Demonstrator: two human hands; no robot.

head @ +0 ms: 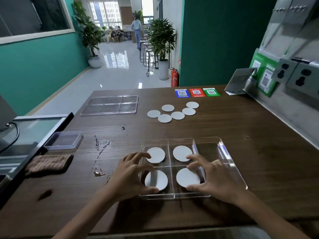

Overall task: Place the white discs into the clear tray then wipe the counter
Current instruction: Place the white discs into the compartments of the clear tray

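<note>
A clear divided tray (224, 152) sits near the front of the brown counter (241, 128). Several of its compartments hold one white disc each: far left (157, 155), far middle (181, 153), near left (158, 180), near middle (187, 177). The right compartments hold nothing. My left hand (131, 173) curls over the near left disc, fingertips touching its edges. My right hand (212, 176) spreads over the near middle disc the same way. Several loose white discs (177, 115) lie in a cluster farther back on the counter.
A second clear tray (110, 105) lies at the back left. A brown cloth (50, 163) and a small clear box (63, 140) sit at the left edge. Water spills (100, 147) streak the counter left of the tray. Coloured QR cards (196, 92) lie at the back.
</note>
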